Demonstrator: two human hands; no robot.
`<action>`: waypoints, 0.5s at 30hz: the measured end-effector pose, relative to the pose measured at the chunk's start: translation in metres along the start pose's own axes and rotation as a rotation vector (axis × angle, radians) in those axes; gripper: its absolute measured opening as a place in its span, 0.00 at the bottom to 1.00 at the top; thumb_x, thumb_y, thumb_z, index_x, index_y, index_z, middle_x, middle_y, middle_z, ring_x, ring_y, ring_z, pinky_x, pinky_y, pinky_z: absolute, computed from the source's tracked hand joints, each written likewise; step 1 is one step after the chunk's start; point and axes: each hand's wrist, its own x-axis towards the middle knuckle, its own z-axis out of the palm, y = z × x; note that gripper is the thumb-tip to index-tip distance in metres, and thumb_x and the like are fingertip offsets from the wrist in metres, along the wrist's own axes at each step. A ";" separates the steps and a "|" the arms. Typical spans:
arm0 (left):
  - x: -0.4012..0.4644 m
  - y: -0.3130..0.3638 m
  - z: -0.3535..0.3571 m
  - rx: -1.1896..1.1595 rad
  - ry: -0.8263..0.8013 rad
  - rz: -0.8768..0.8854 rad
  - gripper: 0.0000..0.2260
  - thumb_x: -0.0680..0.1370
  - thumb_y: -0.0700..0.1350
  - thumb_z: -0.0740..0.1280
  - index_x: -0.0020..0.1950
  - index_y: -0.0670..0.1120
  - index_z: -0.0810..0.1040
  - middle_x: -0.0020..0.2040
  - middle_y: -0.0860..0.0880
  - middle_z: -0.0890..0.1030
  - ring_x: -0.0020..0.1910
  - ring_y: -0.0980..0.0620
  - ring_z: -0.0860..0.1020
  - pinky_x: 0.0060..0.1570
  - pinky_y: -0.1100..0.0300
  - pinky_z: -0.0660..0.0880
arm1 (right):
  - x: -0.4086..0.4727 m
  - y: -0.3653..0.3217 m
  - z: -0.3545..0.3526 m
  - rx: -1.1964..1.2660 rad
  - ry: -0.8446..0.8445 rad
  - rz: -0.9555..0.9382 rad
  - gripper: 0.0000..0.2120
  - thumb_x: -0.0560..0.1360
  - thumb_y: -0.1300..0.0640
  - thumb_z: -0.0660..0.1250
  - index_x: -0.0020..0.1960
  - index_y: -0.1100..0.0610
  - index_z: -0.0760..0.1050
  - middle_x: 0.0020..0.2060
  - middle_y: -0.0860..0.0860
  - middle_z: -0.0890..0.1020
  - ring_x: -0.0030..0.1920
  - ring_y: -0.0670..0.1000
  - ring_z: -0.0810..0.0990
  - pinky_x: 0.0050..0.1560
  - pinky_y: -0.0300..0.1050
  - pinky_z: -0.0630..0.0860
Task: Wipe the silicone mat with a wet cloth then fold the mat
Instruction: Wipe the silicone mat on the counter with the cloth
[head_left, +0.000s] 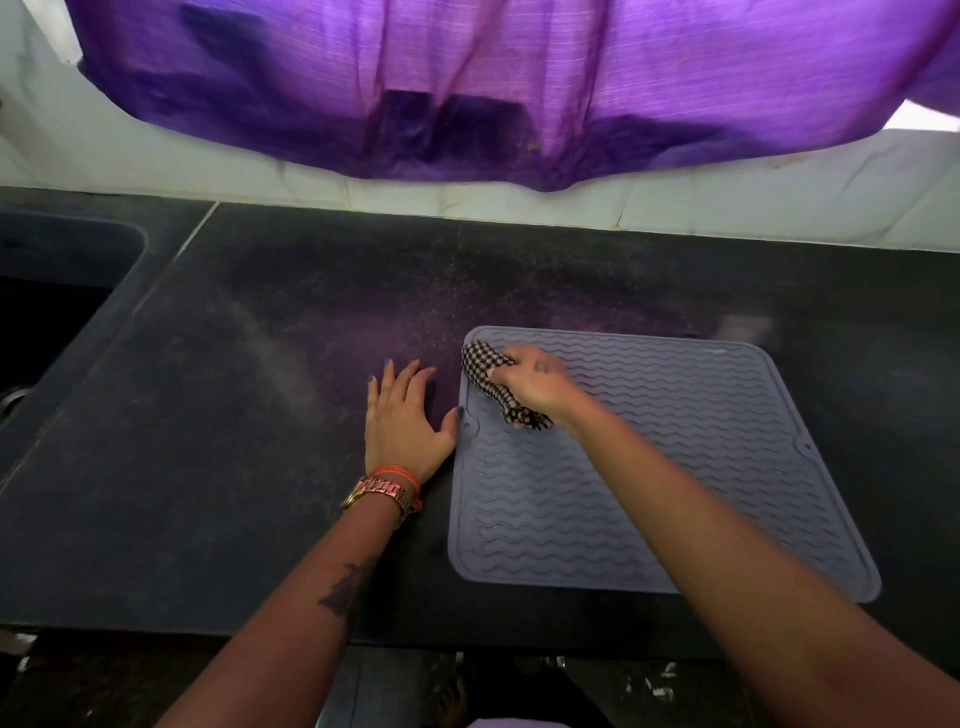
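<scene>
Near edge of dark table (270, 322): two bare forearms reach in; the left one bears a tattoo and, at the wrist, a metal watch (382, 493) and an orange thread band.

Silicone mat (675, 467): grey-blue, wavy ribs, lying flat and unfolded on the table, right of centre, with its near right corner close to the table's front edge. Right forearm crosses over the mat's near half and hides part of it.

Left hand (402, 415): flat on the table just beside the mat's left edge, fingers straight and spread, thumb tip touching the mat's rim. Holds nothing.

Right hand (535, 387): grip clenched round a bunched checked cloth (485, 364), which is pressed on the mat's far left corner area. Cloth ends stick out on both sides of the fist.

Far left: dark sink (57, 291) set in the table. Beyond: white tiled wall, purple curtain (467, 83) hanging over it.
</scene>
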 end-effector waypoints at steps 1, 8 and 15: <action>0.000 0.000 0.000 -0.002 0.001 0.001 0.26 0.73 0.54 0.65 0.69 0.48 0.68 0.73 0.48 0.66 0.75 0.46 0.53 0.74 0.51 0.43 | -0.005 0.000 -0.002 -0.011 -0.041 -0.006 0.08 0.74 0.54 0.62 0.49 0.55 0.77 0.44 0.56 0.80 0.51 0.58 0.79 0.42 0.44 0.69; 0.000 -0.001 0.001 -0.001 -0.002 -0.001 0.26 0.73 0.54 0.65 0.69 0.48 0.68 0.73 0.48 0.65 0.75 0.46 0.53 0.74 0.51 0.43 | -0.002 0.004 -0.025 0.486 -0.263 0.204 0.18 0.75 0.59 0.66 0.63 0.64 0.72 0.52 0.59 0.80 0.44 0.55 0.83 0.43 0.49 0.81; 0.000 -0.001 0.001 -0.003 0.003 -0.001 0.25 0.73 0.54 0.65 0.68 0.48 0.69 0.72 0.48 0.66 0.75 0.46 0.54 0.74 0.51 0.44 | 0.024 -0.001 -0.005 0.320 -0.084 0.120 0.20 0.77 0.57 0.62 0.68 0.53 0.67 0.65 0.55 0.73 0.60 0.54 0.74 0.61 0.49 0.70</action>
